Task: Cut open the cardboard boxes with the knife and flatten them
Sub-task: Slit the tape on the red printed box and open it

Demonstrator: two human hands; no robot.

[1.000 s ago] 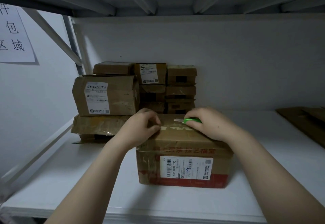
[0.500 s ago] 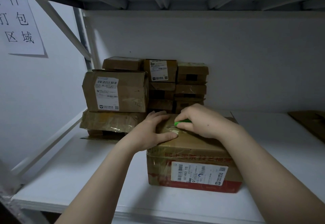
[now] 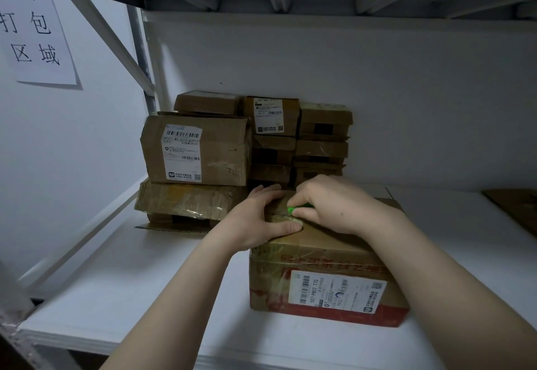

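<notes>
Two hands now nearly touch atop box (image 3: 328,291): right hand (image 3: 334,204) grips green knife (image 3: 295,210), slid leftward along tape; left hand (image 3: 258,221) presses flat, cut progressing.

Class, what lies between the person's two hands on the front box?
Head view: the green knife, gripped by the right hand, shows between it and the left hand, over the front box's taped top.
</notes>
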